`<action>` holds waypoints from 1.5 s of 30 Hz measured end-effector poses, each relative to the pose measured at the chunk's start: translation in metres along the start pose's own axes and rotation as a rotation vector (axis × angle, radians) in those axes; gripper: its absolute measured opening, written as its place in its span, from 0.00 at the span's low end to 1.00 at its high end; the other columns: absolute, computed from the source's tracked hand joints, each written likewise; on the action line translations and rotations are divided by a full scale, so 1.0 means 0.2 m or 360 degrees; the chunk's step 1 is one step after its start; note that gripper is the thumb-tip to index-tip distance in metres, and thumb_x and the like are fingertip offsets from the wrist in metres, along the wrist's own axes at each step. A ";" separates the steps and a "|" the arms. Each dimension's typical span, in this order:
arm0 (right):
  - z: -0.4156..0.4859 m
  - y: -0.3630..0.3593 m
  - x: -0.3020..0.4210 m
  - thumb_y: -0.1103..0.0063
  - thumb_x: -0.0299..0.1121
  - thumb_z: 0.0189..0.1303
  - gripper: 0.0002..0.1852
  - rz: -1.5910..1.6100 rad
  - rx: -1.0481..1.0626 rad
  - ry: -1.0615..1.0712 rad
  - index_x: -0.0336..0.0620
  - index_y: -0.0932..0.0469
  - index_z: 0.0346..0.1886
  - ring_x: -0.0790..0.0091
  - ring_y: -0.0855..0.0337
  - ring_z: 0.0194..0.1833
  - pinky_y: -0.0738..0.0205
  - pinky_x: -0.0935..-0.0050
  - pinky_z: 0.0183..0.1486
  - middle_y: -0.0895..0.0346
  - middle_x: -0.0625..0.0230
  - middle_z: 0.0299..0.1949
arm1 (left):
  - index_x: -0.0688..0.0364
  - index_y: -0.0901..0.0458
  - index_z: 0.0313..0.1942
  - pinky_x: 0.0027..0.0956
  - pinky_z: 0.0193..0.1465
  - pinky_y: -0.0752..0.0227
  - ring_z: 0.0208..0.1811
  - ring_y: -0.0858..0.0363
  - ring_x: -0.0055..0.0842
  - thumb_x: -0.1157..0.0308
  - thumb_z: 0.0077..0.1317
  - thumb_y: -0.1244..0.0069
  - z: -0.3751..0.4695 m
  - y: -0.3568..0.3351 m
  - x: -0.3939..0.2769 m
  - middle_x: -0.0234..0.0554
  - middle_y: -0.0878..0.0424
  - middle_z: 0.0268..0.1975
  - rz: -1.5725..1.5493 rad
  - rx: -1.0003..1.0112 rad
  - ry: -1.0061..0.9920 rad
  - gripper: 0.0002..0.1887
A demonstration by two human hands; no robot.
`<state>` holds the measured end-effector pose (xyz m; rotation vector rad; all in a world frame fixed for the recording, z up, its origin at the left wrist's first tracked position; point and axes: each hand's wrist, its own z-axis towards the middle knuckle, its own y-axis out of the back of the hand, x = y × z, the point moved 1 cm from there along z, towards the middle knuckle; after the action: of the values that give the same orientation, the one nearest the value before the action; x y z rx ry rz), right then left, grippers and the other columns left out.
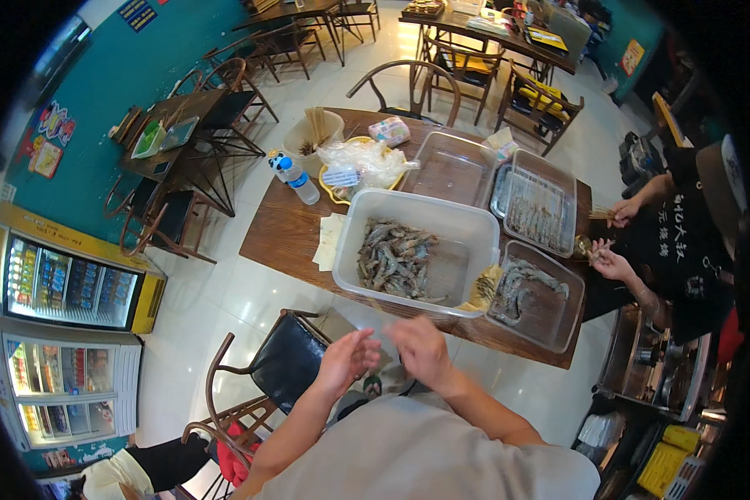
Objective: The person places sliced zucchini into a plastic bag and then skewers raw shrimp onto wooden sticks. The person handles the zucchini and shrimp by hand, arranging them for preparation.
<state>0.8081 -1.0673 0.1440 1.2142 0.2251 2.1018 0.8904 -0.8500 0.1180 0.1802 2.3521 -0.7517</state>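
Observation:
My left hand (350,361) and my right hand (420,350) are raised before my body, short of the wooden table's near edge, with fingers bent. The right one is blurred, and whether either holds something small cannot be told. Beyond them a large clear plastic tub (417,199) holds a heap of raw shrimp (393,256) at its left side. A yellowish paper (482,289) with dark thin bits lies at the tub's right corner. A shallower plastic box (553,334) to the right holds more shrimp (518,287). Behind it, another box (540,161) holds shrimp laid in rows (536,219).
A co-worker (674,250) at the table's right end holds thin sticks and a shrimp. On the table (287,231) stand a water bottle (300,181), a yellow basket with plastic bags (362,165), a tub of skewers (315,134) and another box (453,165). A black-seated chair (289,353) stands left of me.

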 end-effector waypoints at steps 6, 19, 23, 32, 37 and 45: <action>-0.09 0.11 0.09 0.27 0.22 0.58 0.24 0.0057 0.0416 0.0056 0.45 0.12 0.60 0.58 0.15 0.40 0.15 0.62 0.45 0.11 0.67 0.53 | 0.63 0.19 0.69 0.39 0.58 0.17 0.50 0.11 0.28 0.57 0.89 0.56 0.21 -0.19 -0.15 0.41 0.07 0.49 -0.0050 0.0222 -0.0060 0.22; 0.62 -0.15 -0.30 0.46 0.33 0.87 0.09 0.1291 -0.0238 -0.1324 0.41 0.20 0.59 0.84 0.32 0.30 0.35 0.78 0.32 0.28 0.79 0.30 | 0.68 0.17 0.68 0.40 0.61 0.18 0.57 0.14 0.27 0.58 0.87 0.49 0.78 -0.32 -0.74 0.41 0.09 0.61 0.0705 0.0672 -0.0813 0.23; 0.57 0.00 -0.36 0.46 0.33 0.87 0.11 0.0830 -0.0533 -0.1406 0.38 0.16 0.56 0.83 0.29 0.33 0.32 0.79 0.37 0.25 0.77 0.33 | 0.63 0.11 0.57 0.46 0.60 0.17 0.56 0.10 0.39 0.67 0.80 0.47 1.23 -0.28 -0.80 0.42 0.08 0.56 0.1779 0.1094 -0.0662 0.14; 0.18 -0.15 -0.10 0.46 0.30 0.86 0.09 0.0490 -0.1187 -0.1585 0.40 0.18 0.57 0.82 0.24 0.41 0.29 0.78 0.46 0.20 0.75 0.39 | 0.51 0.08 0.48 0.50 0.54 0.12 0.59 0.11 0.47 0.67 0.69 0.44 1.63 -0.35 -0.43 0.43 0.15 0.51 0.3861 0.2551 -0.1384 0.11; 0.00 -0.25 -0.01 0.48 0.29 0.85 0.08 0.0510 -0.1412 -0.1692 0.37 0.21 0.54 0.76 0.17 0.44 0.21 0.72 0.53 0.18 0.70 0.40 | 0.52 0.07 0.39 0.53 0.48 0.13 0.50 0.08 0.47 0.66 0.67 0.40 1.67 -0.51 -0.57 0.46 0.07 0.43 0.3747 0.2866 -0.1444 0.06; 0.35 -0.06 -0.14 0.25 0.43 0.69 0.17 -0.0124 -0.1055 -0.1462 0.39 0.15 0.49 0.61 0.10 0.43 0.18 0.58 0.48 0.12 0.60 0.41 | 0.61 0.06 0.47 0.31 0.40 0.17 0.35 0.10 0.21 0.72 0.66 0.27 1.22 -0.71 -0.93 0.39 0.05 0.35 0.2324 0.1847 -0.0670 0.11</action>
<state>0.8800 -1.0890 0.1570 1.5321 -0.7570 1.1905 1.1235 -1.0925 0.1497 1.7216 0.6640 -1.0163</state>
